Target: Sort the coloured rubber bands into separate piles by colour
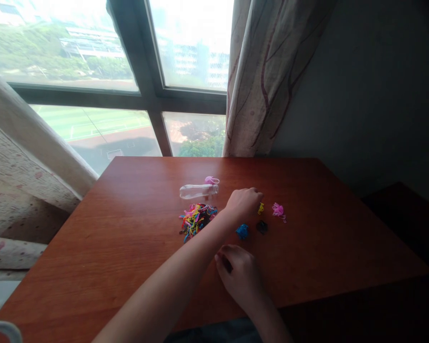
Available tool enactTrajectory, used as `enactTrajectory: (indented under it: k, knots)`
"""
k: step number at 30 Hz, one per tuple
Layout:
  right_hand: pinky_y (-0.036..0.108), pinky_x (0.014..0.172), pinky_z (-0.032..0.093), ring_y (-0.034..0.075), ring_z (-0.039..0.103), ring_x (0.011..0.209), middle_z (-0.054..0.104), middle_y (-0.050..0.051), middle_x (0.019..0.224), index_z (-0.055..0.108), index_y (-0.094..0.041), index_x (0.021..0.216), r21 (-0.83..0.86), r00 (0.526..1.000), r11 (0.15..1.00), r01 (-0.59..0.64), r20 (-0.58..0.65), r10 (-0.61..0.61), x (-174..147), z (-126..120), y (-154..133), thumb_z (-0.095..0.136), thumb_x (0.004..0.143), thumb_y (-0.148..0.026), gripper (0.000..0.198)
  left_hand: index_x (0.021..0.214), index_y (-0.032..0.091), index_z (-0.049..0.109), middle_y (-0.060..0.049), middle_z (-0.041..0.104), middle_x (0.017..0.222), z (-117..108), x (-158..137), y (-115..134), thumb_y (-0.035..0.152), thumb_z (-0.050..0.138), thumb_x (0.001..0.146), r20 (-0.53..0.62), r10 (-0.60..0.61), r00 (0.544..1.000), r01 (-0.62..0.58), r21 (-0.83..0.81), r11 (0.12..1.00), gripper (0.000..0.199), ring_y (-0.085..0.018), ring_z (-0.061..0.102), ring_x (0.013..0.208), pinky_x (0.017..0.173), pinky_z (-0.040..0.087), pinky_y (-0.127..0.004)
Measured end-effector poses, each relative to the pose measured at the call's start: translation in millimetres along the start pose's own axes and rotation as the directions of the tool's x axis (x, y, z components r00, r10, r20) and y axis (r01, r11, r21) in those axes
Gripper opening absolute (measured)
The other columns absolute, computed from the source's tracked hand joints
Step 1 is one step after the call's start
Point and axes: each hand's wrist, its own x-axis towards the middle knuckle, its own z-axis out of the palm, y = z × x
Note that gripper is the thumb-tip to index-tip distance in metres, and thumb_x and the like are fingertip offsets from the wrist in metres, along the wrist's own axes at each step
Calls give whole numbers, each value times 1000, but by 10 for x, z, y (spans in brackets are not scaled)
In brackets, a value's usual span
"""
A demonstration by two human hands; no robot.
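My left hand (243, 202) reaches over the table with fingers curled downward, close beside a small heap of yellow elastic bands (260, 208). Its fingertips are hidden, so what they grip cannot be seen. Nearer to me, my right hand (240, 271) rests low over the wood, thumb and fingertips brought together; anything in the pinch is too small to make out. A mixed pile of coloured elastic bands (197, 219) lies left of my hands, partly behind my left forearm. Separate heaps of blue bands (242, 231), black bands (262, 227) and pink bands (279, 211) lie to the right.
A clear bottle (196, 191) lies on its side behind the mixed pile, with a pink looped cap (210, 180) by its neck. The brown wooden table (329, 238) meets a window and curtains (260, 81) at the back. A white curved object (3, 327) shows at lower left.
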Motion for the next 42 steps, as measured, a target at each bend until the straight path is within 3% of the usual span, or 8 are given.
enactTrajectory:
  k: [5,12,18,22,25,29,34,42]
  knots:
    - [25,70,42,17,64,76,68,1,81,64,-22,87,44,1000,999,-14,16,13,-9,-1,-2,52,89,-14,15,97,22,69,-9,68,97,-67,-208,-68,29,54,89,-39,9,999,-9,-7,1000,18,-24,68,83,65,49,-30]
    - [26,70,43,18,64,75,68,1,80,64,-22,85,20,1000,1000,-11,28,10,-20,20,32,51,90,-15,16,91,23,67,-3,69,92,-200,-883,-186,27,47,94,-134,11,991,-17,-41,999,20,-18,67,79,62,45,-25]
    - [26,69,44,18,65,74,69,3,81,65,-22,88,-10,1000,1000,-2,8,2,-27,53,52,49,91,-17,17,97,22,65,-3,69,95,-232,-1513,-551,22,51,92,-277,-158,948,122,-141,982,15,-15,65,82,69,46,-23]
    - [26,68,45,18,65,71,69,4,79,65,-22,87,-70,1000,997,-14,-16,13,-11,72,64,48,92,-17,19,97,21,66,-1,65,82,-209,-1797,-770,25,51,92,-320,-302,898,240,-218,946,16,-13,59,69,61,42,-22]
    - [26,66,44,18,65,70,70,4,79,66,-22,87,-80,1000,997,-12,-13,11,3,77,67,49,91,-16,18,94,21,67,1,61,74,-165,-1911,-870,29,50,93,-312,-354,882,295,-222,930,19,-13,55,63,60,41,-23]
    - [26,64,42,18,65,68,68,2,75,65,-22,86,-92,1000,996,-21,-4,21,23,64,44,50,90,-15,17,93,21,67,0,63,79,-102,-1981,-922,29,52,92,-288,-400,870,327,-269,906,17,-13,56,66,64,43,-24]
    - [25,63,39,18,63,69,67,1,75,64,-22,85,-114,1000,993,-24,14,25,72,54,-12,52,89,-15,14,92,22,66,1,65,84,-57,-2038,-849,26,52,91,-252,-399,881,320,-303,898,14,-13,59,69,66,44,-24]
    - [25,63,39,16,62,68,67,-1,74,64,-23,84,-95,1000,995,8,16,-7,199,125,-48,55,86,-12,14,95,25,65,0,67,88,16,-2135,-712,28,49,94,-214,-357,909,314,-210,926,16,-15,63,76,66,45,-25]
